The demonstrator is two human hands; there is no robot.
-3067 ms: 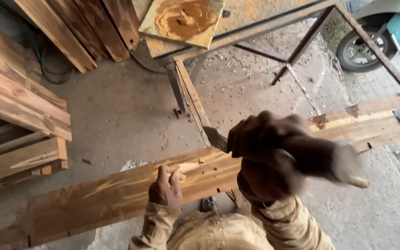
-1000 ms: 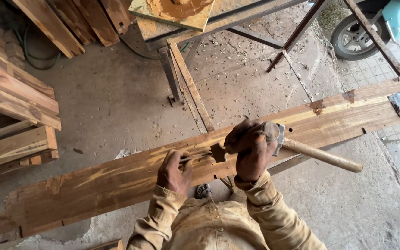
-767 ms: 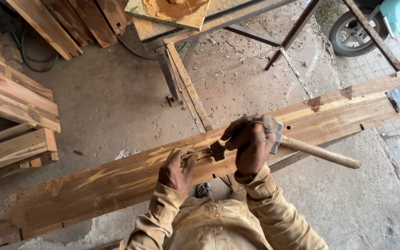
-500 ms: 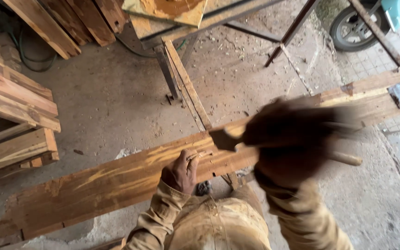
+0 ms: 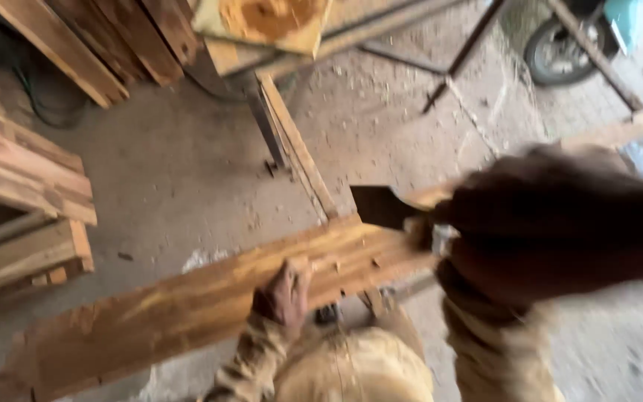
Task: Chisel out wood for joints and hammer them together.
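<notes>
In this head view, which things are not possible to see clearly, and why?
- Right hand: blurred by motion; its grip cannot be read.
- Tool: only the dark blade shows; the right hand covers the handle.
- Plank: both ends cut off by the picture edges.
- Left hand: its fingertips on the plank are unclear.

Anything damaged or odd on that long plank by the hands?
The long plank has a rough, splintered notch just right of the left hand. The right hand, blurred, holds a dark-bladed tool above it.
</notes>
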